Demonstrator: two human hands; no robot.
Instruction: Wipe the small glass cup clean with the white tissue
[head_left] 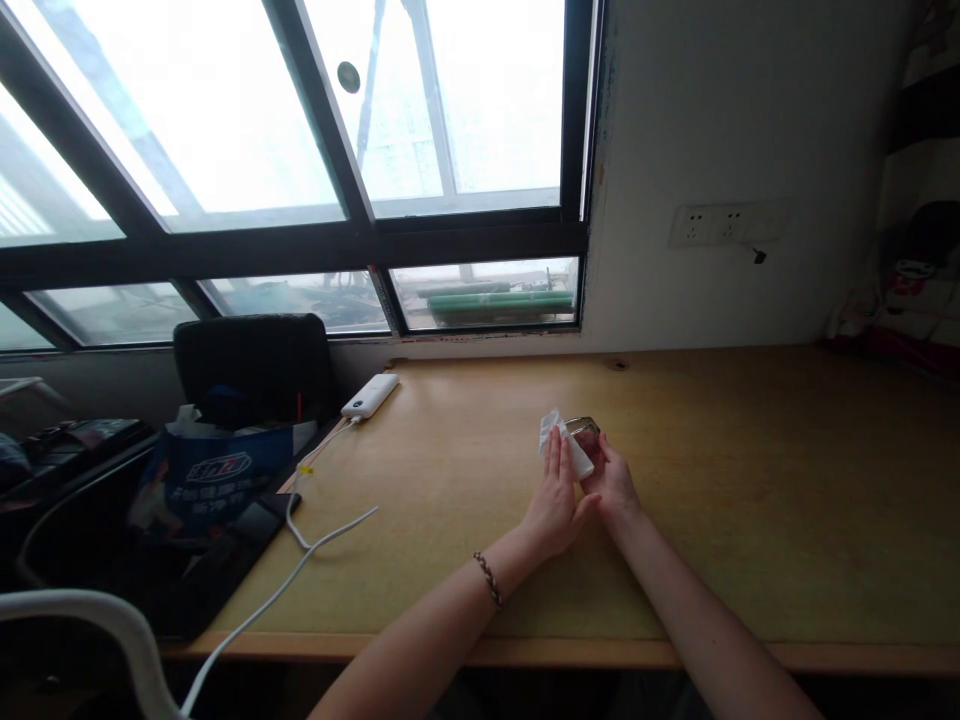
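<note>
Above the desk, my two hands are close together. My left hand [557, 503], with a braided bracelet at its wrist, has its fingers stretched and pressed together over a folded white tissue [580, 462]. My right hand [615, 482] is curled from the other side around a small object with a shiny metal rim [583, 425]. Only the upper edge of that object shows; the tissue and my fingers cover the rest, so I cannot make out its kind. The tissue lies against the object's near left side.
The wooden desk [435, 570] extends around my hands. A white power bank [370, 396] sits at its far left edge, with a white cable [296, 568] trailing forward. Left of the desk are a black chair [253, 365] and a blue bag [217, 475]. Wall sockets [724, 224] are behind.
</note>
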